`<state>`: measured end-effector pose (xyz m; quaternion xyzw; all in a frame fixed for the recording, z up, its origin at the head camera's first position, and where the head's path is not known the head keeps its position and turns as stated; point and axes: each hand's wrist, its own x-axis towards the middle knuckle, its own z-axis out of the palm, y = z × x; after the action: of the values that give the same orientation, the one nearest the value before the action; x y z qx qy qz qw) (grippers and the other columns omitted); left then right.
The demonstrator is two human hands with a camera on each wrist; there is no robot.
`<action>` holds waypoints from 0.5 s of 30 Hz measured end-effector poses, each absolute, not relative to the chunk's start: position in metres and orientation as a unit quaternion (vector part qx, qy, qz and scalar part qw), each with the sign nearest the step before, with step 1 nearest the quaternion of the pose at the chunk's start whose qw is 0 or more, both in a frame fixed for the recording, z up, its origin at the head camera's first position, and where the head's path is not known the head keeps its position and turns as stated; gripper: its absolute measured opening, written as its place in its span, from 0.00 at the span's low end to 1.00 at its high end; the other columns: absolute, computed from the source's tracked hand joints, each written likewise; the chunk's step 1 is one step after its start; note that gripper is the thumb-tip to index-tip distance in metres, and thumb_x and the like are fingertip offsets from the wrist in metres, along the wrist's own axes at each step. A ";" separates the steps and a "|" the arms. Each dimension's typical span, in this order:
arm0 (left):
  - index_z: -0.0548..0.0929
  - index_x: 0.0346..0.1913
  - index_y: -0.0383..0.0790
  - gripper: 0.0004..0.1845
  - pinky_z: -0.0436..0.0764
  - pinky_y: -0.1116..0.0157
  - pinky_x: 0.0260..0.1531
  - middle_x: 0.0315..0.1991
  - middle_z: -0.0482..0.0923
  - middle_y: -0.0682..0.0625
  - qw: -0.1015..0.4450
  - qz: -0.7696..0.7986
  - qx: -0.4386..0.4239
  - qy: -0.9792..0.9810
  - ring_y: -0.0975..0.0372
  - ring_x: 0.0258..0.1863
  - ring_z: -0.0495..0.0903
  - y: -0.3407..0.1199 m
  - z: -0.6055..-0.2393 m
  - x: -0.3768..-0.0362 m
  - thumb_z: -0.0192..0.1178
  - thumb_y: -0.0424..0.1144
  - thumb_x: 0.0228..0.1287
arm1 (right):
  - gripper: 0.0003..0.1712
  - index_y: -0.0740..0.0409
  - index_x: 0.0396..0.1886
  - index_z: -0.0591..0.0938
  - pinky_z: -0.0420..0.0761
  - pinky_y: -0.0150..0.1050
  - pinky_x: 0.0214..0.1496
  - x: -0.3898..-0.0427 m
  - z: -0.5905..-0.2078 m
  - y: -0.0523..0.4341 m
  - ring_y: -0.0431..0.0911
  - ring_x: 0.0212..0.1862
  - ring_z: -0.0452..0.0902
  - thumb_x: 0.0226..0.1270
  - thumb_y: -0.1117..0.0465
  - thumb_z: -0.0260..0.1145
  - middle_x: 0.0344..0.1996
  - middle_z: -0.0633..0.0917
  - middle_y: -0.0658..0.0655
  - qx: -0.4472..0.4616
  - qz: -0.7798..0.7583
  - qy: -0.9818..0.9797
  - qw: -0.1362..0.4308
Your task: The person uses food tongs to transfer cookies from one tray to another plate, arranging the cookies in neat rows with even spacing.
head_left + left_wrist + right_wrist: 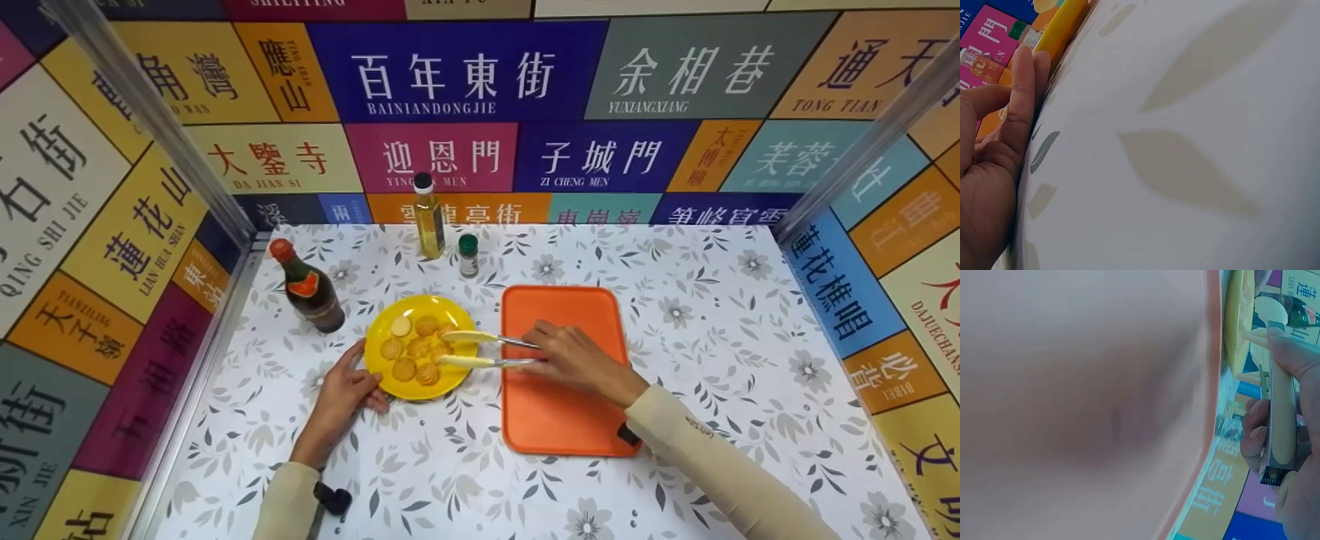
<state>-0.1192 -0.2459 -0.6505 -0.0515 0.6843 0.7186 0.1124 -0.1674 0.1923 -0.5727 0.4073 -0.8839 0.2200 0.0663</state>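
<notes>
In the head view, my right hand [574, 360] grips a pair of tongs with cream tips and metal arms. The tongs [1282, 410] stand spread, their tips [469, 361] over the right side of a yellow plate [386, 384]. Several round piped cookies [404, 368] lie on that plate, and some at its right side are partly hidden by the tips. At the plate's lower left rim is my left hand [345, 394], its fingers touching the edge. The left wrist view shows this hand's fingers [1023, 84] mostly straight, close to the plate's rim [1064, 29].
An orange tray [566, 420] lies under my right hand and forearm. Left of the plate stands a dark bottle with a red cap [311, 296]. Behind it are an oil bottle [429, 225] and a small green-capped jar [469, 259]. Printed panels wall in the floral tabletop.
</notes>
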 end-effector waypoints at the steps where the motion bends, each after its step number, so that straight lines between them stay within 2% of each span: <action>1: 0.56 0.90 0.45 0.42 0.94 0.56 0.29 0.31 0.88 0.32 0.113 0.719 -0.053 0.684 0.50 0.23 0.90 -0.246 -0.650 -0.119 0.62 0.28 0.82 | 0.24 0.61 0.52 0.90 0.78 0.34 0.28 -0.168 -0.574 0.195 0.44 0.27 0.75 0.70 0.47 0.82 0.39 0.84 0.55 0.404 0.223 -0.884 0.069; 10: 0.57 0.90 0.50 0.42 0.94 0.54 0.31 0.33 0.88 0.31 0.125 0.714 -0.075 0.685 0.49 0.25 0.90 -0.246 -0.649 -0.121 0.63 0.30 0.82 | 0.25 0.64 0.51 0.89 0.79 0.40 0.30 -0.168 -0.580 0.220 0.46 0.29 0.76 0.68 0.49 0.83 0.37 0.83 0.57 0.383 0.248 -0.885 0.090; 15: 0.56 0.90 0.52 0.42 0.95 0.55 0.33 0.35 0.88 0.33 0.137 0.700 -0.095 0.694 0.49 0.26 0.90 -0.245 -0.648 -0.122 0.63 0.32 0.82 | 0.25 0.64 0.52 0.89 0.79 0.39 0.31 -0.165 -0.582 0.233 0.46 0.30 0.76 0.68 0.49 0.83 0.39 0.83 0.57 0.361 0.254 -0.892 0.095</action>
<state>-0.1215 -0.2448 -0.6480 -0.0949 0.6942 0.7003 0.1367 -0.1654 0.2328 -0.5824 0.3608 -0.8923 0.2540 0.0954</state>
